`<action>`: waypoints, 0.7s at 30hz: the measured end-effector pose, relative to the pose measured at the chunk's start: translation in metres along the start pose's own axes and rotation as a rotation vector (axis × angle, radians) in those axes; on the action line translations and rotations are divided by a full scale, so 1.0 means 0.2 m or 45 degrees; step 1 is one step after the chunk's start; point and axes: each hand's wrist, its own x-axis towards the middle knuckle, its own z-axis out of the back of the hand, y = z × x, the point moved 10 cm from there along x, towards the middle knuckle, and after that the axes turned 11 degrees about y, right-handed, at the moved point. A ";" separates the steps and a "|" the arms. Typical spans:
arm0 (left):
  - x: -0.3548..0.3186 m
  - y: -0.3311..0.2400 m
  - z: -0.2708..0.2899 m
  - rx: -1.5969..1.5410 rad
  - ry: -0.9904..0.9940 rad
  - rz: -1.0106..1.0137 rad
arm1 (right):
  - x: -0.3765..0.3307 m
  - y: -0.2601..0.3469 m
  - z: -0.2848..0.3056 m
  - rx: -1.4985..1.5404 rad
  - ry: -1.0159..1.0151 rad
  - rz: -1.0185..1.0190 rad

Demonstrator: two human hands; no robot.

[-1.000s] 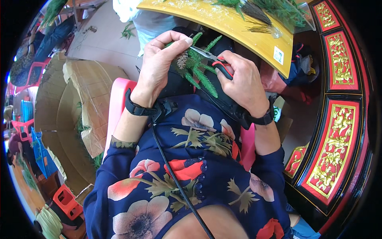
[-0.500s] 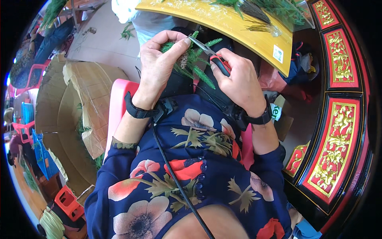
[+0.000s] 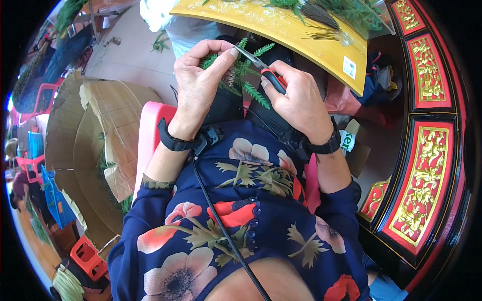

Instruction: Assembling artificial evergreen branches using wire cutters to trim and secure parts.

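My left hand [image 3: 201,75] is closed in a pinch on a green artificial pine sprig [image 3: 255,93], thumb and forefinger pressed together near its top. A brown pine cone [image 3: 229,77] shows among the needles beside the left palm. My right hand [image 3: 300,98] is wrapped round the red and black handles of long-nose pliers [image 3: 272,79]. The jaws of the pliers reach up and left to my left fingertips. Whatever lies between the jaw tips is too small to make out. Both hands are above my lap.
Ahead stands a yellow table [image 3: 241,15] bearing greenery and a bundle of dark wire stems [image 3: 321,17]. An opened cardboard box [image 3: 115,130] is on the left, beside my pink chair [image 3: 149,120]. Red and gold carved panels [image 3: 419,185] line the right. A white plastic bag [image 3: 188,32] sits by the table.
Both hands, with the sprig and pliers, have shifted very slightly to the left. The pliers' tips stay at my left fingertips, and both grips look the same.
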 end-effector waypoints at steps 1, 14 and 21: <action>0.00 0.00 0.00 0.018 -0.001 -0.006 | 0.00 0.00 0.00 0.000 0.012 -0.004; 0.00 0.01 0.00 0.218 0.041 0.030 | 0.01 0.02 0.01 -0.155 -0.004 0.038; 0.04 0.07 -0.04 -0.149 0.159 0.111 | 0.04 -0.01 0.02 -0.039 -0.021 0.020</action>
